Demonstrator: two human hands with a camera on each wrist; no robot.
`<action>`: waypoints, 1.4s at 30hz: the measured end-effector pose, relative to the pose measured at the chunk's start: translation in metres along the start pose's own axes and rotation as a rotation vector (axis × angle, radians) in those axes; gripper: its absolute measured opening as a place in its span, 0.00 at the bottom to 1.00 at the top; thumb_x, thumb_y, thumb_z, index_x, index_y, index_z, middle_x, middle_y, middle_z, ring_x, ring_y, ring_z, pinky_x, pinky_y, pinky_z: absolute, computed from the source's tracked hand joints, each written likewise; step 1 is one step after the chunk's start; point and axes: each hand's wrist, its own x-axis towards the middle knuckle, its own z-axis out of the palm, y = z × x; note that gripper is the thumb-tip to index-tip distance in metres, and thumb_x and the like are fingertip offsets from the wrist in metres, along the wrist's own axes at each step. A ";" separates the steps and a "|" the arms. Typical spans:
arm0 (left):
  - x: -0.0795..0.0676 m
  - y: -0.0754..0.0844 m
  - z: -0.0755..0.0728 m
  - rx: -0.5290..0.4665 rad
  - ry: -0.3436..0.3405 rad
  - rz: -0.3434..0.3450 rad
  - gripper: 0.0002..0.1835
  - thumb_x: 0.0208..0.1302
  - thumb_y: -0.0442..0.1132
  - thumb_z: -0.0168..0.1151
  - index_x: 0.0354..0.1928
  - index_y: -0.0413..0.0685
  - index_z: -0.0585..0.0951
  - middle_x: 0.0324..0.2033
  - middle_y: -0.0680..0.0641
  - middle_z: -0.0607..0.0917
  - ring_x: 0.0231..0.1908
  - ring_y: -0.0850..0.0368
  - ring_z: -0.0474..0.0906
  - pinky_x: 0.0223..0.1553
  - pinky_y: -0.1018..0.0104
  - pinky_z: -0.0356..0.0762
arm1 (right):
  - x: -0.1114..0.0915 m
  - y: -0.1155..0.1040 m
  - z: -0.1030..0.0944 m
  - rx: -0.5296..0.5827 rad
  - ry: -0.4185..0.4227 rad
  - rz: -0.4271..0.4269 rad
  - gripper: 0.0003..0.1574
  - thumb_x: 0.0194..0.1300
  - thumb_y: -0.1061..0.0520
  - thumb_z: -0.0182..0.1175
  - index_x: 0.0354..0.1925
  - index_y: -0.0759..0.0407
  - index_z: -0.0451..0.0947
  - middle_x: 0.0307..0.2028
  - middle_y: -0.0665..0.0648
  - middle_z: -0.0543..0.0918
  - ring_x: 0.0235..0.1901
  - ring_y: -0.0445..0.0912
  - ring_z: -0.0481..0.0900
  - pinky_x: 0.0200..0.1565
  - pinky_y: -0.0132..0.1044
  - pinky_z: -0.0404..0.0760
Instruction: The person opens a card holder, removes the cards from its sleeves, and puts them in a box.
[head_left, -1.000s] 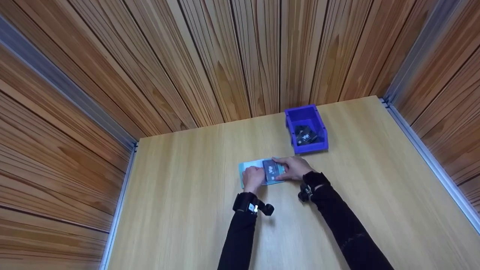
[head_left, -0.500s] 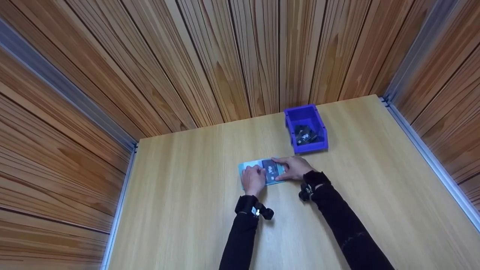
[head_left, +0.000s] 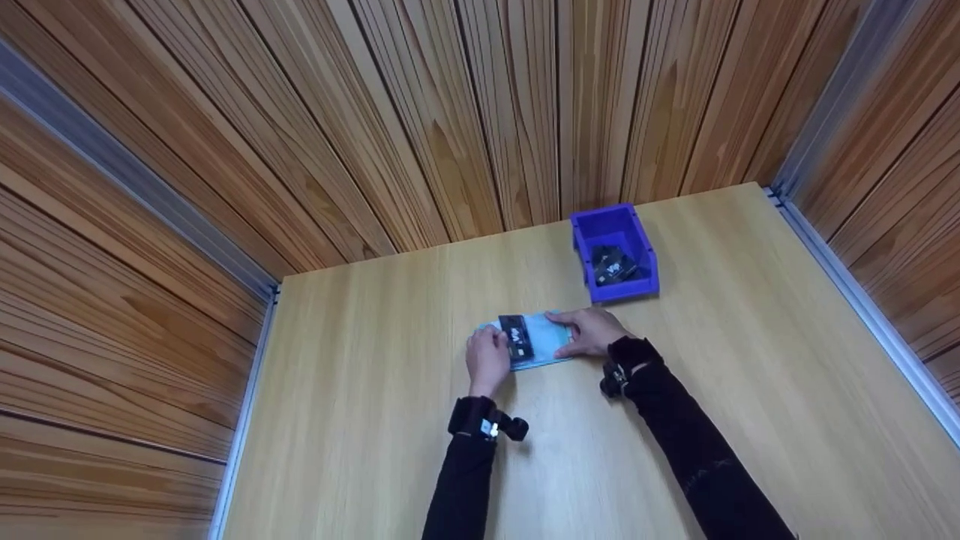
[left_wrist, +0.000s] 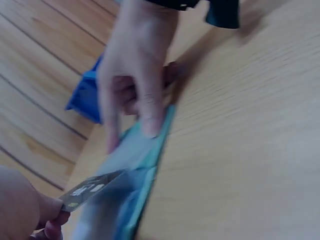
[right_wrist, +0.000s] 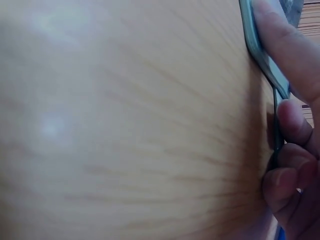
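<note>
A light blue plastic pouch (head_left: 544, 343) lies flat on the wooden table (head_left: 360, 390). My right hand (head_left: 589, 331) holds its right end, one finger on top and the others curled at the edge, as the left wrist view shows with that hand (left_wrist: 135, 85) on the pouch (left_wrist: 137, 162). My left hand (head_left: 487, 356) pinches a dark card (head_left: 514, 336) with white print at the pouch's left part. In the left wrist view the card (left_wrist: 92, 187) is tilted up above the pouch. The right wrist view shows my fingers (right_wrist: 295, 50) against the pouch edge (right_wrist: 257, 47).
A blue bin (head_left: 615, 255) holding more dark cards (head_left: 613, 266) stands behind my right hand, near the back wall. Wood-panelled walls with metal rails close the table in on the left, back and right.
My left hand has drawn the dark card leftward along the pouch, from under my right fingers to the left end. My right hand has stayed on the pouch's right end.
</note>
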 end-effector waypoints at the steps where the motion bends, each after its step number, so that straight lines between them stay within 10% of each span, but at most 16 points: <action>1: 0.000 -0.001 -0.004 -0.009 0.006 -0.010 0.09 0.77 0.38 0.56 0.38 0.43 0.81 0.34 0.46 0.79 0.40 0.50 0.73 0.43 0.58 0.72 | 0.000 0.000 -0.001 0.007 -0.003 0.014 0.55 0.50 0.42 0.81 0.73 0.44 0.70 0.21 0.46 0.68 0.22 0.41 0.65 0.29 0.34 0.65; 22: -0.004 -0.009 -0.023 -0.171 -0.002 -0.013 0.08 0.77 0.36 0.55 0.39 0.42 0.80 0.36 0.46 0.78 0.42 0.51 0.72 0.45 0.59 0.70 | -0.002 -0.004 -0.005 0.003 -0.001 -0.004 0.53 0.55 0.42 0.79 0.75 0.48 0.69 0.25 0.46 0.71 0.25 0.41 0.68 0.33 0.35 0.67; 32: -0.008 0.014 -0.024 -0.433 0.005 0.051 0.10 0.77 0.34 0.56 0.33 0.43 0.76 0.32 0.52 0.70 0.39 0.56 0.67 0.43 0.65 0.64 | -0.003 -0.044 -0.007 0.412 0.097 -0.046 0.24 0.83 0.50 0.48 0.59 0.68 0.79 0.29 0.67 0.86 0.18 0.45 0.78 0.24 0.40 0.80; 42: -0.010 0.022 -0.014 -0.478 -0.017 0.052 0.09 0.76 0.34 0.56 0.34 0.42 0.77 0.33 0.51 0.71 0.39 0.56 0.67 0.42 0.65 0.64 | -0.006 -0.066 0.007 0.620 0.136 -0.011 0.11 0.80 0.57 0.54 0.38 0.62 0.71 0.21 0.63 0.84 0.13 0.40 0.78 0.18 0.33 0.79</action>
